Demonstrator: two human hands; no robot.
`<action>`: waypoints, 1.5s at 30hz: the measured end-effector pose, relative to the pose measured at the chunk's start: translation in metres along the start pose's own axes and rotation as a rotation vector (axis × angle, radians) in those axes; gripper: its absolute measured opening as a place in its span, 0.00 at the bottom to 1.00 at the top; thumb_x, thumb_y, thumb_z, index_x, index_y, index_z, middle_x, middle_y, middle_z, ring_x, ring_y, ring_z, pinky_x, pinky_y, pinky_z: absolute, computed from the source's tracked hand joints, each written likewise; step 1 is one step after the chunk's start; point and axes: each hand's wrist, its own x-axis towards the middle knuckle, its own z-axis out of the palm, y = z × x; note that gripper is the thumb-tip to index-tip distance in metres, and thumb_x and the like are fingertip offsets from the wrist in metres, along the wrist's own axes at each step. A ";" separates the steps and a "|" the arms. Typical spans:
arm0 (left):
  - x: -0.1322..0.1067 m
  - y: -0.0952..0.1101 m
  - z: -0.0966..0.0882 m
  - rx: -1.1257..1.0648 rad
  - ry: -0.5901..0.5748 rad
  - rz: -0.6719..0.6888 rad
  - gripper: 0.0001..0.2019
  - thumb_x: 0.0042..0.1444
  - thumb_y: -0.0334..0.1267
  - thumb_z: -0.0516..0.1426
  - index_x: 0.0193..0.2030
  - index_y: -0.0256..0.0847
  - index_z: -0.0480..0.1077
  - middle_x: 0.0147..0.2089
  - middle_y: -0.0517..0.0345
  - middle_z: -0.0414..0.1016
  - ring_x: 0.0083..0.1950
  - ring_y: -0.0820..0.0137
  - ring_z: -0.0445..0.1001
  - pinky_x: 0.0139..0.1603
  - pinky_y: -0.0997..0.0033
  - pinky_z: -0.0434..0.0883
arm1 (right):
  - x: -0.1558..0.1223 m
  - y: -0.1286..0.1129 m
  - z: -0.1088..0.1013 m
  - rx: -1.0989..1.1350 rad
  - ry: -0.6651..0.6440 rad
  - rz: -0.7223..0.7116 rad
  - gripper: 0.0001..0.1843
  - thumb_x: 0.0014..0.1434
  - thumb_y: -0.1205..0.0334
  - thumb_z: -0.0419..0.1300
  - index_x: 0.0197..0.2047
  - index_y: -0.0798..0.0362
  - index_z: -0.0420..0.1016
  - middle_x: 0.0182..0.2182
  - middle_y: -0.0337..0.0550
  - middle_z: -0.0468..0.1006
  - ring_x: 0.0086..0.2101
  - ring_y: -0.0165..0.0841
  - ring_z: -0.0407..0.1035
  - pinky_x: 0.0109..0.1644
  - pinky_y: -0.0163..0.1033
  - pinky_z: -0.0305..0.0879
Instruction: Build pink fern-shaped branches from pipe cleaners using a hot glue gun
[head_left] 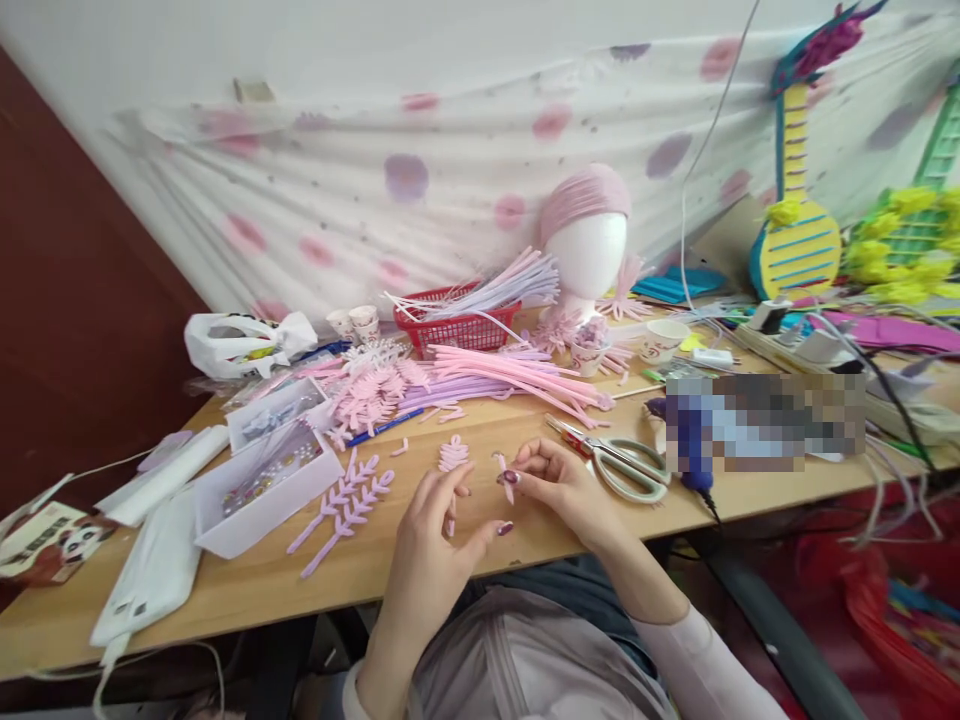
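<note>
My left hand (435,535) rests on the wooden table (300,580) near its front edge, fingers curled round the stem of a pink pipe-cleaner leaf piece (453,455). My right hand (559,480) sits just to its right, fingertips pinching a short pink pipe-cleaner bit (504,472). Two finished pink branch shapes (345,505) lie to the left of my hands. A pair of scissors (619,462) lies just right of my right hand.
A white tray of beads (259,485) stands at left. Loose pink pipe cleaners (517,375), a red basket (457,325), paper cups (664,340), a white mannequin head with a pink cap (589,235) and a glue gun (694,455) crowd the back. Cables run at right.
</note>
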 end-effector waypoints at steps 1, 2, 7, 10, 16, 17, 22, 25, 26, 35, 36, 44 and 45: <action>0.002 0.002 0.003 -0.018 -0.036 0.019 0.26 0.46 0.40 0.66 0.54 0.49 0.70 0.41 0.55 0.72 0.36 0.66 0.70 0.40 0.68 0.69 | -0.002 -0.002 0.001 0.029 -0.012 0.004 0.19 0.46 0.56 0.71 0.32 0.52 0.66 0.24 0.35 0.78 0.28 0.28 0.73 0.38 0.35 0.64; 0.004 0.003 0.006 -0.031 -0.068 0.036 0.28 0.45 0.39 0.66 0.56 0.50 0.69 0.45 0.53 0.72 0.42 0.64 0.71 0.45 0.65 0.69 | -0.004 -0.004 0.001 0.049 -0.019 0.009 0.18 0.46 0.56 0.72 0.32 0.52 0.66 0.24 0.35 0.78 0.28 0.28 0.73 0.38 0.35 0.64; 0.010 0.006 0.018 0.003 -0.159 0.068 0.30 0.47 0.37 0.65 0.59 0.54 0.66 0.54 0.52 0.67 0.58 0.58 0.65 0.59 0.56 0.63 | -0.009 -0.005 -0.003 0.092 -0.039 0.026 0.19 0.45 0.57 0.72 0.31 0.52 0.66 0.27 0.36 0.78 0.30 0.30 0.74 0.37 0.35 0.65; 0.010 0.011 0.021 0.003 -0.163 0.069 0.29 0.48 0.37 0.65 0.58 0.54 0.67 0.53 0.52 0.68 0.58 0.59 0.65 0.59 0.56 0.63 | -0.010 -0.004 -0.004 0.116 -0.052 0.027 0.19 0.45 0.58 0.72 0.30 0.52 0.66 0.27 0.35 0.76 0.31 0.30 0.74 0.37 0.34 0.65; 0.008 0.018 0.021 -0.072 -0.152 0.045 0.27 0.45 0.35 0.67 0.55 0.51 0.70 0.51 0.51 0.69 0.55 0.59 0.67 0.57 0.56 0.64 | -0.012 -0.004 -0.003 0.123 -0.065 0.025 0.19 0.45 0.57 0.72 0.29 0.51 0.64 0.26 0.35 0.76 0.30 0.30 0.72 0.37 0.35 0.66; 0.008 0.018 0.021 -0.096 -0.141 0.040 0.26 0.45 0.35 0.67 0.54 0.50 0.71 0.50 0.51 0.70 0.54 0.59 0.68 0.57 0.57 0.65 | -0.013 -0.004 -0.003 0.125 -0.063 0.023 0.19 0.45 0.57 0.72 0.29 0.51 0.64 0.26 0.35 0.76 0.30 0.30 0.72 0.37 0.35 0.66; 0.005 0.015 0.022 -0.243 -0.046 0.001 0.14 0.48 0.36 0.65 0.44 0.44 0.75 0.43 0.52 0.74 0.47 0.63 0.72 0.50 0.65 0.70 | -0.014 0.002 -0.002 0.159 -0.095 0.025 0.21 0.45 0.55 0.72 0.29 0.51 0.62 0.27 0.37 0.76 0.28 0.29 0.70 0.34 0.35 0.65; 0.003 0.013 0.024 -0.347 0.006 -0.057 0.11 0.49 0.37 0.65 0.40 0.41 0.76 0.40 0.52 0.75 0.42 0.65 0.74 0.46 0.67 0.72 | -0.014 0.006 0.000 0.172 -0.084 0.002 0.20 0.46 0.56 0.72 0.30 0.52 0.64 0.27 0.36 0.74 0.28 0.27 0.68 0.35 0.33 0.64; 0.003 0.012 0.025 -0.381 0.026 -0.070 0.10 0.49 0.37 0.65 0.39 0.40 0.77 0.39 0.51 0.75 0.41 0.65 0.74 0.45 0.67 0.73 | -0.015 0.008 0.001 0.173 -0.073 -0.013 0.19 0.47 0.56 0.72 0.30 0.52 0.64 0.26 0.35 0.73 0.28 0.27 0.67 0.35 0.33 0.64; 0.000 0.013 0.023 -0.344 0.170 -0.046 0.03 0.45 0.36 0.67 0.29 0.42 0.80 0.30 0.53 0.79 0.34 0.65 0.76 0.35 0.70 0.74 | -0.021 0.008 0.007 0.136 -0.041 -0.056 0.18 0.49 0.54 0.69 0.30 0.50 0.63 0.26 0.36 0.72 0.28 0.29 0.68 0.35 0.35 0.66; 0.000 0.013 0.022 -0.312 0.177 -0.022 0.02 0.45 0.36 0.67 0.28 0.43 0.80 0.29 0.54 0.79 0.33 0.65 0.76 0.33 0.70 0.74 | -0.022 0.008 0.007 0.131 -0.042 -0.059 0.18 0.49 0.54 0.69 0.30 0.50 0.63 0.27 0.37 0.72 0.29 0.30 0.69 0.36 0.36 0.66; -0.002 0.017 0.012 -0.231 0.145 0.078 0.05 0.49 0.32 0.64 0.30 0.48 0.81 0.29 0.56 0.81 0.30 0.66 0.78 0.34 0.70 0.74 | -0.028 0.002 0.008 0.097 -0.038 -0.097 0.13 0.52 0.56 0.68 0.31 0.50 0.68 0.27 0.37 0.74 0.29 0.28 0.68 0.35 0.33 0.65; -0.002 0.017 0.012 -0.235 0.139 0.080 0.05 0.50 0.32 0.64 0.30 0.48 0.81 0.29 0.56 0.81 0.30 0.67 0.78 0.34 0.71 0.74 | -0.029 0.002 0.008 0.067 -0.047 -0.107 0.11 0.53 0.56 0.68 0.33 0.50 0.70 0.28 0.37 0.74 0.30 0.29 0.69 0.35 0.34 0.65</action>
